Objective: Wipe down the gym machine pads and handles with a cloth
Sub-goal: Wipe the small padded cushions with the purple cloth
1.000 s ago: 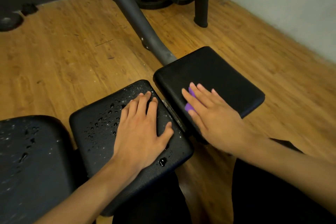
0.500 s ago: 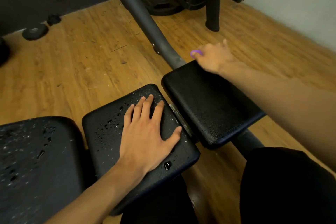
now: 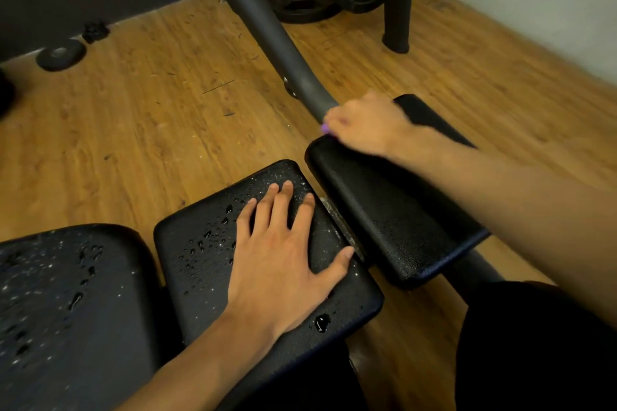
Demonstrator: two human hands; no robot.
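Purple cloth (image 3: 324, 129) shows only as a small sliver at the fingertip end of our right hand (image 3: 364, 125). That hand sits on the far edge of the right pad (image 3: 394, 220), just where the grey frame tube (image 3: 260, 20) meets it. It is blurred, so we cannot tell whether the fingers curl round the cloth or press it flat. Our left hand (image 3: 283, 253) lies flat with fingers spread on the middle pad (image 3: 200, 243), holding nothing, and we judge it is there to brace us. The right pad looks dry and matte, while the middle pad and the large pad (image 3: 66, 310) at far left are beaded with droplets, so we read the step in hand as finishing the far edge of the right pad. To do it well we want the cloth spread wide under the palm rather than bunched at the fingertips, since a wad covers little and lets bare skin drag on the vinyl. We run it along the rounded far rim and down over the corner, where spray likely collects, then draw back toward us in overlapping passes with even pressure. The textured surface should grip the cloth a little, so slow strokes will likely lift more than quick flicks. After that we lift the left hand clear before wiping the wet pad beneath it, or a hand-shaped patch goes unwiped
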